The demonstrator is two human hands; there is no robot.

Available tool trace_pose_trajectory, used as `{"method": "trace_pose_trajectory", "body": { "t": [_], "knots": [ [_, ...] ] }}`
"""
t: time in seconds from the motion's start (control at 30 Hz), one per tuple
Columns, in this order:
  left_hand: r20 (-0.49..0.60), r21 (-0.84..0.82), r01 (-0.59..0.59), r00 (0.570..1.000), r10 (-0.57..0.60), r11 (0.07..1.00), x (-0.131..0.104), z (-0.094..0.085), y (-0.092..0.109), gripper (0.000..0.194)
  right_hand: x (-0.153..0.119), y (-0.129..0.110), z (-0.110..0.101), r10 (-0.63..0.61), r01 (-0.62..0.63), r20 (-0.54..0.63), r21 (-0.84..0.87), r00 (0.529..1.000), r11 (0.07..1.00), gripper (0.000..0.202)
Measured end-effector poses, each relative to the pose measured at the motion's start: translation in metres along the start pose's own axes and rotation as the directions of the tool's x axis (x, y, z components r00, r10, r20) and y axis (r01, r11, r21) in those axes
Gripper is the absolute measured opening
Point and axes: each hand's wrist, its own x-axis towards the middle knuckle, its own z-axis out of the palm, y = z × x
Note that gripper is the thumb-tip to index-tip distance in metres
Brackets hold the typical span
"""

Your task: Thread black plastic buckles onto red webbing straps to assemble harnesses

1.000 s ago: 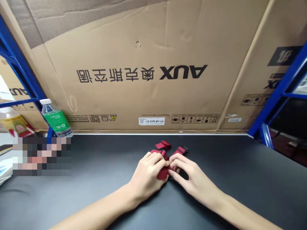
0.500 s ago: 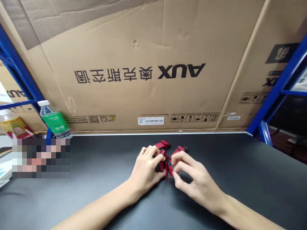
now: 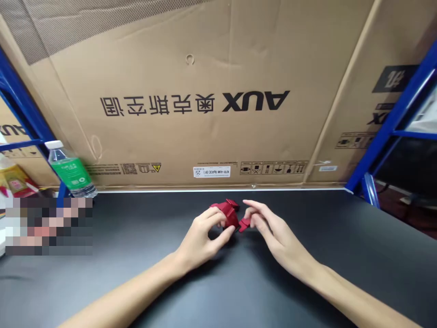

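A folded red webbing strap [image 3: 229,213] is bunched up low over the black tabletop, a little right of the middle. My left hand [image 3: 206,234] is closed on the bundle from the left, its thumb along the near edge and its fingers partly behind the fabric. A short red end of the strap sticks out on the right, and my right hand [image 3: 273,232] pinches it between thumb and bent fingers, with the index finger stretched out above. The black buckles are mostly hidden from this side.
Behind the black tabletop [image 3: 153,282] stands a large printed cardboard box [image 3: 205,136]. A water bottle with a green label [image 3: 72,173] leans at the back left, near a blue metal frame [image 3: 29,107]. Another blue post [image 3: 392,123] rises on the right. A blurred patch covers the left edge.
The strap has been turned over, so its red side faces me and the black buckles no longer show. My right hand has shifted slightly up onto the strap's end. The camera has moved slightly.
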Motion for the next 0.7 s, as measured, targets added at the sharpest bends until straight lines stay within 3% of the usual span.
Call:
{"method": "trace_pose_trajectory", "body": {
  "t": [0.13,0.23,0.37,0.5,0.63,0.7],
  "knots": [
    [0.047,-0.121,0.042,0.998,-0.037,0.992,0.002,-0.001,0.0,0.015,-0.002,-0.001,0.003,-0.002,0.017,0.179,-0.082,0.984,0.997,0.034],
    [0.054,-0.122,0.057,0.997,-0.051,0.991,0.002,-0.001,0.001,0.017,-0.004,-0.002,0.006,0.003,0.012,0.257,-0.057,0.966,0.998,0.021],
    [-0.001,-0.082,0.117,0.993,-0.118,0.99,0.003,-0.003,0.0,0.025,-0.001,-0.005,0.005,0.119,-0.127,0.213,0.025,0.97,0.992,0.028],
    [-0.109,0.005,0.184,0.977,-0.182,0.983,0.003,-0.003,-0.009,0.021,0.004,-0.005,0.003,0.29,-0.325,0.187,0.195,0.938,0.925,0.038],
    [0.017,0.118,0.224,0.974,-0.227,0.968,-0.001,0.001,-0.025,0.026,0.007,-0.002,0.001,0.43,-0.463,0.173,0.331,0.886,0.822,0.046],
    [0.097,0.156,0.214,0.968,-0.23,0.964,-0.003,0.003,-0.029,0.028,0.007,0.001,0.0,0.438,-0.465,0.157,0.312,0.885,0.828,0.048]
  ]
}}
